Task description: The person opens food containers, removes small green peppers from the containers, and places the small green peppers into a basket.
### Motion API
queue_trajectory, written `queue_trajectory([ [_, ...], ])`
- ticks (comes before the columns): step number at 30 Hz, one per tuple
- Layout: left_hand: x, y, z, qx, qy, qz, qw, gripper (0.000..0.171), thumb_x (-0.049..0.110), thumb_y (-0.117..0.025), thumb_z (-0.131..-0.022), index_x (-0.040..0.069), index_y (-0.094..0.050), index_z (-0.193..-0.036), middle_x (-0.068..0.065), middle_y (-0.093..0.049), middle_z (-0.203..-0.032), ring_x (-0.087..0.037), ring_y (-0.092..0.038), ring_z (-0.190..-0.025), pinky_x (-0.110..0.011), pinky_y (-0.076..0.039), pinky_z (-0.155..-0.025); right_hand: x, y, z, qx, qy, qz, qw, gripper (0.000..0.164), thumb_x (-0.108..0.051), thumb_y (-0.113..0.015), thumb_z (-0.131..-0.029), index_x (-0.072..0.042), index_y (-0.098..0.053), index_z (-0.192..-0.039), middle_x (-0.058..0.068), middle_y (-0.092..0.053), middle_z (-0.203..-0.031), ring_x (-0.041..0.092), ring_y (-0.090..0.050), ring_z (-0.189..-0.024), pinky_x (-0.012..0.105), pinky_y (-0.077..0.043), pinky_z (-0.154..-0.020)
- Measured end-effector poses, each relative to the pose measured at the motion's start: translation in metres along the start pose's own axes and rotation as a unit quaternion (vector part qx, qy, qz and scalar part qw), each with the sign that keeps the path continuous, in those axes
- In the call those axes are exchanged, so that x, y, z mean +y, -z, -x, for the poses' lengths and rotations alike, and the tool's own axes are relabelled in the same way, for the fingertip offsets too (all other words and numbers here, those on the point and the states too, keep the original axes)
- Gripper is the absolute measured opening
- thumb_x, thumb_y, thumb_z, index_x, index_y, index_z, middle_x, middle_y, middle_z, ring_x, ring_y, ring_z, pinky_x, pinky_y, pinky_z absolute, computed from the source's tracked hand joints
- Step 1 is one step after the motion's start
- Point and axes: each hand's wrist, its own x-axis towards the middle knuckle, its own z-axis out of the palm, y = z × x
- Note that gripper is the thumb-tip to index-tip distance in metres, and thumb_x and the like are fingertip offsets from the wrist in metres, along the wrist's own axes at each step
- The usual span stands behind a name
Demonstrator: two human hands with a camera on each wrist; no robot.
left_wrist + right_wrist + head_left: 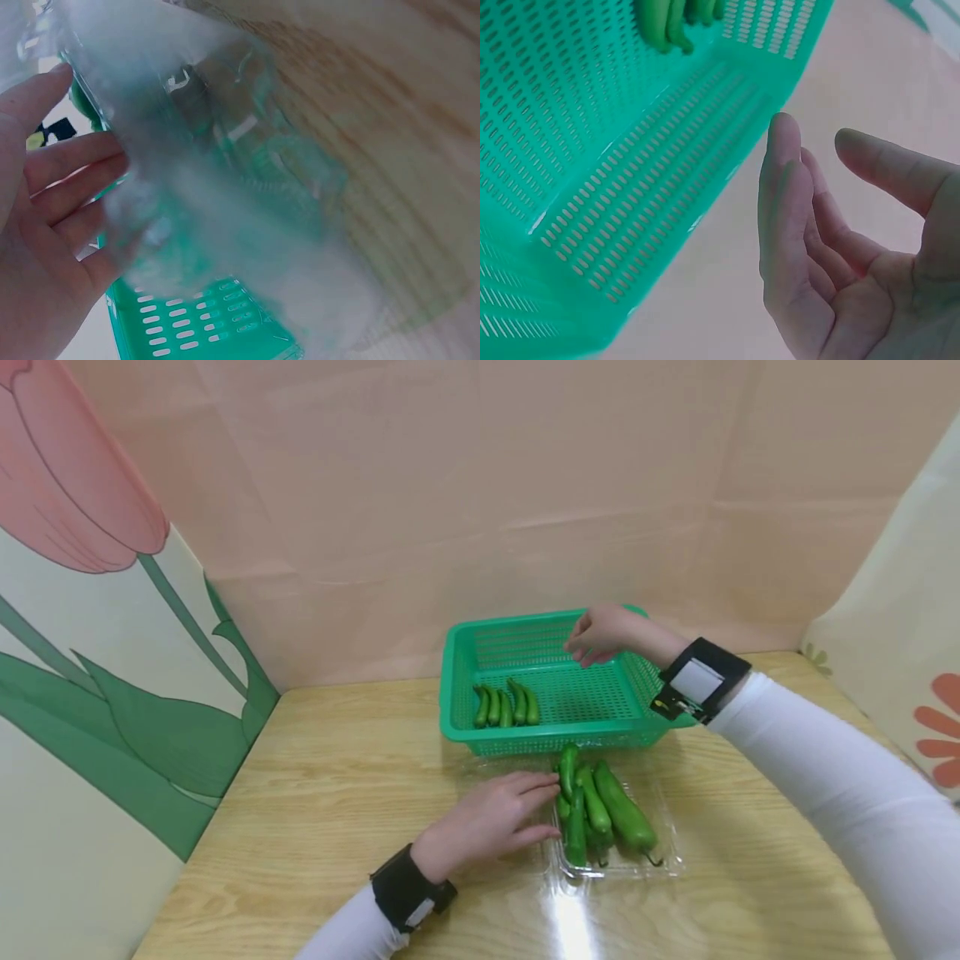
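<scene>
My left hand [498, 818] lies at the left side of a clear plastic container [600, 872], fingers nearly straight, fingertips right at its edge. Several green peppers [628, 818] are heaped in that container, one larger than the others. In the left wrist view, the crinkled clear plastic [225, 135] fills the space beside my fingers. Over the back right of a green basket [581, 693], my right hand [603, 633] hovers with fingers loosely bent. The right wrist view shows a gap between its thumb and fingers, with nothing held. Several slim green peppers [506, 706] lie side by side at the basket's left.
The basket, with slotted walls, stands just behind the container on a wooden table [322, 777]. A plain pinkish cloth [480, 510] rises behind the table. Flower-printed panels [112, 693] border it at left and right.
</scene>
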Motion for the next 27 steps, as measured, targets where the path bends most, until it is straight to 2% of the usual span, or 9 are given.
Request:
queue_trajectory([
  [5,0.000,0.001,0.001,0.002,0.000,-0.001,1.0000,0.056,0.050,-0.053,-0.092,0.006,-0.056,-0.128,-0.009,-0.054,-0.137,-0.017,-0.054,-0.124,-0.022,-0.040,-0.108,-0.008,-0.006,0.017,0.017,0.002,0.032,0.999,0.027,-0.023,-0.061,-0.093,-0.002,-0.066,-0.108,0.007,-0.072,-0.088,0.010,-0.068,-0.068,0.027,-0.058,-0.061],
  [11,0.000,0.000,0.001,0.005,-0.004,-0.005,1.0000,0.056,0.049,-0.053,-0.093,0.006,-0.057,-0.128,-0.009,-0.054,-0.136,-0.017,-0.054,-0.123,-0.022,-0.040,-0.107,-0.012,-0.017,0.042,0.027,0.032,0.059,0.997,0.026,-0.029,-0.062,-0.092,-0.008,-0.066,-0.106,0.008,-0.073,-0.091,0.013,-0.068,-0.072,0.032,-0.058,-0.064],
  [19,0.000,0.000,0.001,0.008,-0.003,-0.004,1.0000,0.056,0.049,-0.055,-0.092,0.006,-0.057,-0.128,-0.009,-0.055,-0.136,-0.017,-0.054,-0.123,-0.022,-0.041,-0.107,-0.005,-0.030,0.069,0.038,0.075,0.061,0.995,0.021,-0.029,-0.065,-0.090,-0.011,-0.067,-0.101,0.000,-0.073,-0.084,0.012,-0.066,-0.071,0.030,-0.057,-0.064],
  [27,0.000,0.000,0.002,0.007,0.000,-0.002,1.0000,0.056,0.049,-0.056,-0.091,0.006,-0.057,-0.128,-0.009,-0.055,-0.135,-0.016,-0.055,-0.122,-0.022,-0.041,-0.107,0.004,-0.045,0.090,0.043,0.108,0.063,0.991,0.018,-0.029,-0.066,-0.089,-0.014,-0.068,-0.099,-0.001,-0.072,-0.085,0.014,-0.066,-0.073,0.029,-0.053,-0.062],
])
